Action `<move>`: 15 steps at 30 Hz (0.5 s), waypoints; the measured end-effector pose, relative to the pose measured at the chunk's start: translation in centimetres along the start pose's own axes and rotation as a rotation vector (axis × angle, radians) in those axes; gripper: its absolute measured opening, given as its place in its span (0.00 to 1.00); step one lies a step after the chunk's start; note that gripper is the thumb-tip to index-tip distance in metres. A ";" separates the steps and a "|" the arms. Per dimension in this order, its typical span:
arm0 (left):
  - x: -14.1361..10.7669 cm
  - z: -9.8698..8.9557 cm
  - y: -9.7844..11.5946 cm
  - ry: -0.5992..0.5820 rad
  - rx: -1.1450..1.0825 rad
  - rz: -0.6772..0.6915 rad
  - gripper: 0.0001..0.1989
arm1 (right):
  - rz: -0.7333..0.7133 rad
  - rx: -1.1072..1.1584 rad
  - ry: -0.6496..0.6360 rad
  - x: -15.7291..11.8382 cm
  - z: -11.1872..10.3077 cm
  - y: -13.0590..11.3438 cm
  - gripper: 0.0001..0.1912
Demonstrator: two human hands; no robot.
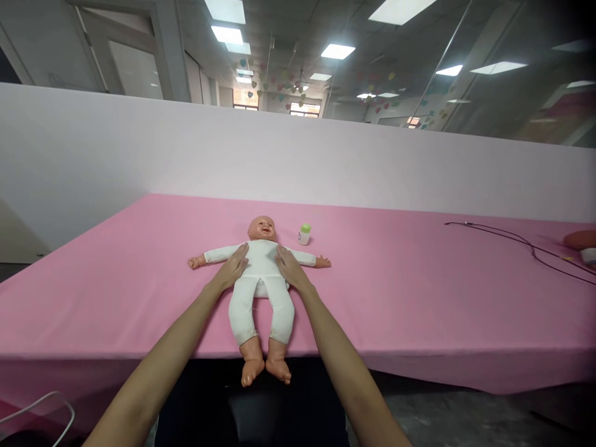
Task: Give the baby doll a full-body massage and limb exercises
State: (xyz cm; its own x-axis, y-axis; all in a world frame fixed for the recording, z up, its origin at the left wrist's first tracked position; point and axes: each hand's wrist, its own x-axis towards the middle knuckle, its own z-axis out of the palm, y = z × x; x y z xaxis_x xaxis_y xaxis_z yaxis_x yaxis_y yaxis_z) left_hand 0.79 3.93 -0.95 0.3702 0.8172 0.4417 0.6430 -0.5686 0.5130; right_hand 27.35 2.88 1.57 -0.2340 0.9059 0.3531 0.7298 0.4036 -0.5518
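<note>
A baby doll point(264, 257) with a white cloth body lies on its back, its head toward the far side and its arms spread out. Its feet hang over the table's near edge. My left hand point(233, 268) rests along one side of the doll's torso, fingers stretched out. On the opposite side my right hand point(289, 267) lies flat against the chest and waist, fingers extended too. Neither hand is wrapped around the doll. Just beyond the doll's arm on the right stands a small white bottle point(304, 236) with a green cap.
A pink cloth point(395, 279) covers the table, with a white partition point(298, 155) behind it. Thin black cables point(512, 237) run across the right side toward a partly visible brown-orange object point(581, 240). A white cable point(69, 410) loops at lower left.
</note>
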 end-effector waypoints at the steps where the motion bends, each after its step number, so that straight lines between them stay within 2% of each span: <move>1: 0.0 0.2 -0.1 -0.012 0.009 -0.017 0.35 | -0.010 -0.039 -0.026 0.0 0.1 -0.1 0.37; 6: 0.1 0.6 -0.7 0.059 0.243 -0.153 0.34 | 0.104 -0.322 0.059 -0.4 -0.7 0.5 0.31; 10: 0.0 0.5 -1.0 0.194 0.430 -0.227 0.37 | 0.260 -0.459 0.187 -0.7 -1.4 1.6 0.34; 12: -0.2 0.3 -1.1 0.252 0.451 -0.257 0.39 | 0.294 -0.426 0.247 -0.6 -1.6 1.9 0.38; 15: -0.3 0.0 -0.9 0.279 0.345 -0.195 0.37 | 0.204 -0.222 0.292 -0.2 -1.6 1.6 0.41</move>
State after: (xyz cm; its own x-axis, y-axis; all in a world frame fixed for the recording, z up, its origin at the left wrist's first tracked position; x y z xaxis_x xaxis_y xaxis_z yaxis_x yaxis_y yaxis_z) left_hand 0.11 4.21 -1.50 0.0571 0.8220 0.5667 0.8848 -0.3046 0.3526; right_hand 29.58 3.11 1.78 0.0982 0.8769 0.4706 0.8704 0.1536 -0.4678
